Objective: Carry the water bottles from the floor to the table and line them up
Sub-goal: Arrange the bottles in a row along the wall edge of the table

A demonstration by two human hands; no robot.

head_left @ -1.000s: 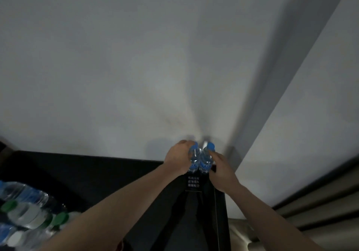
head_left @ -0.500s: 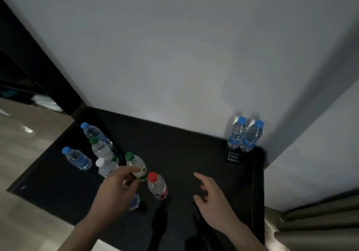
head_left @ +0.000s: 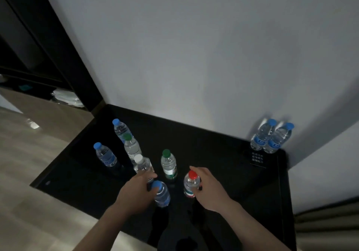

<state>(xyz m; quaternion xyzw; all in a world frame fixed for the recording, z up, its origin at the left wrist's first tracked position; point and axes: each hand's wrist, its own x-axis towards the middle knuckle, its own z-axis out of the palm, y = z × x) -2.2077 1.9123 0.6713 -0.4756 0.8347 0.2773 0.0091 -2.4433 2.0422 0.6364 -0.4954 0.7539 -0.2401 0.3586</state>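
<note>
On the black table (head_left: 213, 149), two blue-capped bottles (head_left: 261, 136) (head_left: 278, 139) stand side by side in the back right corner against the wall. Several more bottles stand in a loose cluster at centre left: blue caps (head_left: 120, 130) (head_left: 105, 155), green caps (head_left: 132, 148) (head_left: 169, 165) and a white cap (head_left: 142, 164). My left hand (head_left: 136, 191) wraps a blue-capped bottle (head_left: 162, 195) near the front edge from its left side. My right hand (head_left: 210, 189) holds a red-capped bottle (head_left: 191, 184) from its right side. Both bottles are upright on the table.
A small black card with white text (head_left: 257, 158) lies in front of the corner pair. The grey wall runs behind the table. Wooden floor (head_left: 29, 153) lies to the left, a dark cabinet (head_left: 58, 47) at the far left, and a curtain (head_left: 326, 227) at the lower right.
My hands let go of the two blue-capped bottles in the corner and moved back to the front cluster. They have now closed on the blue-capped and red-capped bottles.
</note>
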